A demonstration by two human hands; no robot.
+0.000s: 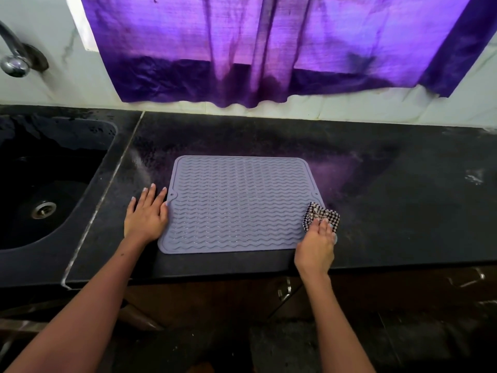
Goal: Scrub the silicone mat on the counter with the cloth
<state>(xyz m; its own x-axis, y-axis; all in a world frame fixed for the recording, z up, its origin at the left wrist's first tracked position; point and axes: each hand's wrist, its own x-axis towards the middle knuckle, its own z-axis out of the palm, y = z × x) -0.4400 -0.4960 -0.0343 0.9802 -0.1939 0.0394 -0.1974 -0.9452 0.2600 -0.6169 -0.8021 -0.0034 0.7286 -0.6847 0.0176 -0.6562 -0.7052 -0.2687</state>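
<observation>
The silicone mat (pixel 236 203) is grey-lilac with wavy ridges. On the mat's right edge sits a dark-and-white checked cloth (pixel 320 214). The counter (pixel 376 200) is speckled black; behind the mat hangs a purple curtain (pixel 269 47).

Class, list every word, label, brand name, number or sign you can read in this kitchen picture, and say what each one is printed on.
None: no readable text shows anywhere.
The silicone mat bears only raised wavy ridges.
The cloth under the right hand has a check pattern, no lettering.
The counter, sink, tap and curtain carry no markings.
</observation>
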